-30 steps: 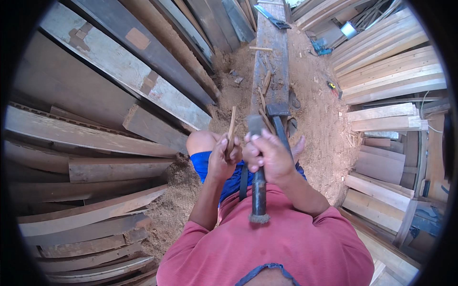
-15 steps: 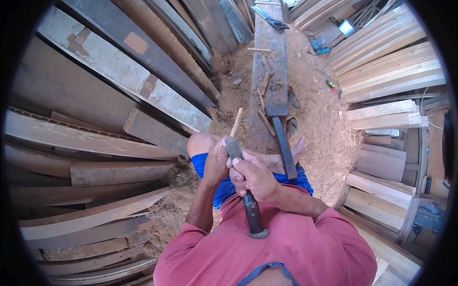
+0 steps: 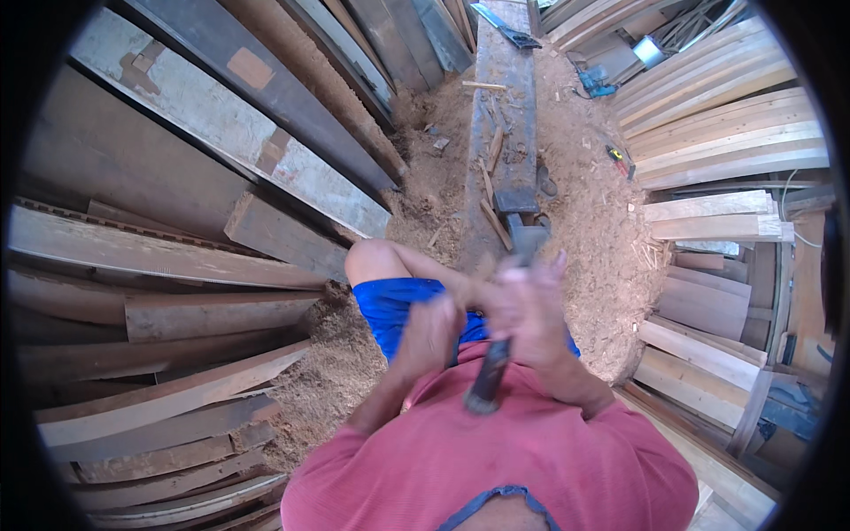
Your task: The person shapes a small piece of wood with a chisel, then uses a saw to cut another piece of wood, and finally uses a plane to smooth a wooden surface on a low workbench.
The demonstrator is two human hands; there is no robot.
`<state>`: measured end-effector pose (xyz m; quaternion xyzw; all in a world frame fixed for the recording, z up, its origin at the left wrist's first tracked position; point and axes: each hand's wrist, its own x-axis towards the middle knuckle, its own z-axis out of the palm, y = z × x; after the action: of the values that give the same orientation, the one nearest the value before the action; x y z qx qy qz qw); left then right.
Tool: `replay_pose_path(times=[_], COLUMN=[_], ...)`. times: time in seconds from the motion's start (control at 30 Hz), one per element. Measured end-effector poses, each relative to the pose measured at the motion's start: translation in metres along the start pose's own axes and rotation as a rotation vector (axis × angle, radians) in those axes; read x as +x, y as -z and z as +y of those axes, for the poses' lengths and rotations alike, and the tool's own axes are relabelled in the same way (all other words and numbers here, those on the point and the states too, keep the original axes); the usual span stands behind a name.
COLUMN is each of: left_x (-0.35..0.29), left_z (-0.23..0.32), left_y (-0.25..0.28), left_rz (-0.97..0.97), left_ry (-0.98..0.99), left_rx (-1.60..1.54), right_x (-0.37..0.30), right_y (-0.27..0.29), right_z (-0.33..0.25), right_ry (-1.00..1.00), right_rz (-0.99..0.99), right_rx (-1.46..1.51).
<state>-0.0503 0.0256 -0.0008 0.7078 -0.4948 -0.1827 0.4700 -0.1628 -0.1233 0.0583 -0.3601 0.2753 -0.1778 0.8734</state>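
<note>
My right hand [image 3: 536, 314], smeared by motion, is wrapped round a chisel [image 3: 487, 382]. The chisel's dark handle points back at my pink shirt, its end close to the cloth or touching it. Its blurred grey blade reaches forward past my fingers. In front of it a wooden mallet [image 3: 514, 202] lies with its dark head on the plank bench [image 3: 501, 115]; hand and blade cover most of its handle. My left hand [image 3: 432, 329] is apart from the chisel, above my blue shorts. Motion blur hides whether its fingers hold anything.
Wood scraps [image 3: 490, 181] and a handsaw [image 3: 505, 26] lie on the bench. Sawdust [image 3: 602, 221] covers the floor. Stacked boards [image 3: 221, 133] stand at left, paler timber [image 3: 708, 80] at right. A blue power tool [image 3: 595, 81] and a yellow-and-black tool [image 3: 617, 159] lie on the right.
My hands have come apart. The right moved rightward with the chisel, its blade swinging right; the left drew back toward me. The thin wooden stick no longer shows in my left hand.
</note>
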Motion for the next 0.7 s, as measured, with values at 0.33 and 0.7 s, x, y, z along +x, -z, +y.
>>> replay_pose_path(times=[0.33,0.7], left_x=[0.047,0.055], left_z=[-0.019,-0.013], left_y=[0.007,0.030], left_rz=[0.290,0.245], left_ry=[0.453,0.344], left_rx=[-1.181,-0.418], right_x=[0.041,0.017], right_y=[-0.023,-0.053], right_z=[-0.008,0.008], right_ry=[-0.249,-0.452], right_rz=[-0.145,-0.305], right_rx=[0.190,0.127])
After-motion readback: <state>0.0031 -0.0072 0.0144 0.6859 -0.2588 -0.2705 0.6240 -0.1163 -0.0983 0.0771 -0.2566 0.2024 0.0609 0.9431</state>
